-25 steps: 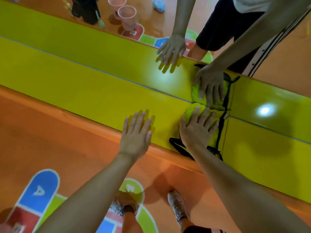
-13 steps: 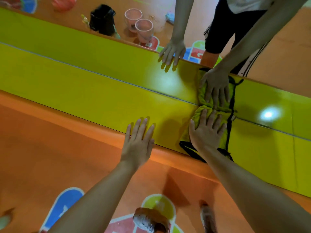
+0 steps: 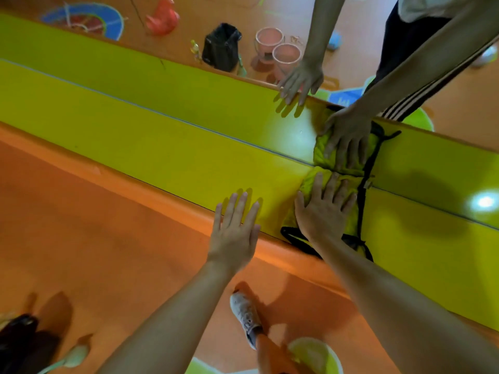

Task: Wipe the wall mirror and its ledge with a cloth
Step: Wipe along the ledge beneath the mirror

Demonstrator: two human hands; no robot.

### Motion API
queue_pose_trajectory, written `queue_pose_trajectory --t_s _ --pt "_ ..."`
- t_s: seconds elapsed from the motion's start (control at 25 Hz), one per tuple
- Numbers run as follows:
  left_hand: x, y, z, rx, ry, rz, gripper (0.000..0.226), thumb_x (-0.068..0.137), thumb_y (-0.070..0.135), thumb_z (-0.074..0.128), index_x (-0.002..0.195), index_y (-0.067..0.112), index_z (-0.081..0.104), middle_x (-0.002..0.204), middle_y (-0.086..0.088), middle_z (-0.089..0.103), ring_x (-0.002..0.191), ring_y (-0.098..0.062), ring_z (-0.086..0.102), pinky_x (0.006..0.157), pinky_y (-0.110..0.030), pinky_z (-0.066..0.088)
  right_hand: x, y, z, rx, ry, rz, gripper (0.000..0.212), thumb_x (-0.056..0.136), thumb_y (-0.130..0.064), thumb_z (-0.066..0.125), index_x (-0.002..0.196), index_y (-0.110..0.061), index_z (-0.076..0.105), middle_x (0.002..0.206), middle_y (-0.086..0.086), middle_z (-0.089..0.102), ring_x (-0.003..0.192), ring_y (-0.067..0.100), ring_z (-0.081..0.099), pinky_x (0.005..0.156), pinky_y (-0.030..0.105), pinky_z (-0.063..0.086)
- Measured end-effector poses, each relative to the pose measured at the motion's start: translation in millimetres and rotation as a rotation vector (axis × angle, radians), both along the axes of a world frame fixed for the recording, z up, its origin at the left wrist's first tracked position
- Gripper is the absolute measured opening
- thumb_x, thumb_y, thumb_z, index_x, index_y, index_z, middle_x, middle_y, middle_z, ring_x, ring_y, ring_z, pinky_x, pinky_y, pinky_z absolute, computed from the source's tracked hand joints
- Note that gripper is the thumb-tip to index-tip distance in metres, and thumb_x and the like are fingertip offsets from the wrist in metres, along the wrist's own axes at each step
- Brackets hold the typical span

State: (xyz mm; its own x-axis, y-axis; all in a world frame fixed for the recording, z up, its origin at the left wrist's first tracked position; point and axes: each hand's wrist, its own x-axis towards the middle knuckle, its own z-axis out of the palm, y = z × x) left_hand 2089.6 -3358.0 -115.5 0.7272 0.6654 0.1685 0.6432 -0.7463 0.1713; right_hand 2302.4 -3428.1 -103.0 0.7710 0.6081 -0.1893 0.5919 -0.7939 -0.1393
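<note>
Meanwhile the right hand (image 3: 324,209), fingers spread flat, seemed to have slid the cloth (image 3: 307,186) leftward along the ledge (image 3: 162,157), judging by the reflected bin (image 3: 221,47) drawing nearer. The cloth lay at the ledge's back edge, against the mirror (image 3: 108,71). The left hand (image 3: 235,233), spread, pressed the ledge's front lip. The ledge's left stretch probably remained unwiped.

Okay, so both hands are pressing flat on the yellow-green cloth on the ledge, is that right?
Not quite. Only the right hand presses flat on the yellow-green cloth on the ledge. The left hand lies flat on the bare ledge edge beside it, apart from the cloth. The head view shows this.
</note>
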Motion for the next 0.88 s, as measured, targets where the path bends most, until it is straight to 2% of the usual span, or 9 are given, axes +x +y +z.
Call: queue_pose_trajectory --t_s 0.12,0.28,0.68,0.88 --pt "-36 56 3 0.012 0.045 0.051 0.053 0.108 0.042 0.029 0.157 0.024 0.039 0.168 -0.009 0.027 0.157 -0.028 0.017 0.124 -0.056 0.021 -35 54 1 0.003 0.002 -0.017 0.077 0.1 -0.065 0.017 0.164 -0.024 0.001 0.171 0.015 -0.002 0.156 0.04 -0.005 0.123 0.062 -0.003" --pt "-68 121 9 0.004 0.088 0.041 0.056 0.104 0.039 0.036 0.158 0.025 0.037 0.169 -0.008 0.024 0.158 -0.028 0.016 0.124 -0.055 0.017 -74 111 3 -0.032 -0.001 0.014 0.078 0.1 -0.066 0.015 0.163 -0.024 -0.003 0.171 0.014 -0.006 0.156 0.039 -0.006 0.123 0.061 -0.003" --pt "-146 255 1 -0.019 -0.044 0.155 0.051 0.106 0.036 0.038 0.154 0.022 0.044 0.166 -0.011 0.031 0.156 -0.031 0.021 0.124 -0.058 0.021 -170 255 1 -0.056 -0.002 0.129 0.078 0.101 -0.063 0.021 0.163 -0.022 -0.003 0.17 0.015 -0.007 0.156 0.039 -0.006 0.123 0.061 -0.003" --pt "-205 324 -6 -0.022 -0.083 0.182 0.052 0.106 0.035 0.039 0.157 0.024 0.04 0.167 -0.009 0.029 0.157 -0.029 0.019 0.123 -0.058 0.022 -231 340 -1 -0.006 -0.068 0.158 0.079 0.098 -0.063 0.021 0.163 -0.018 0.012 0.169 0.019 0.01 0.155 0.043 0.009 0.123 0.064 0.005"
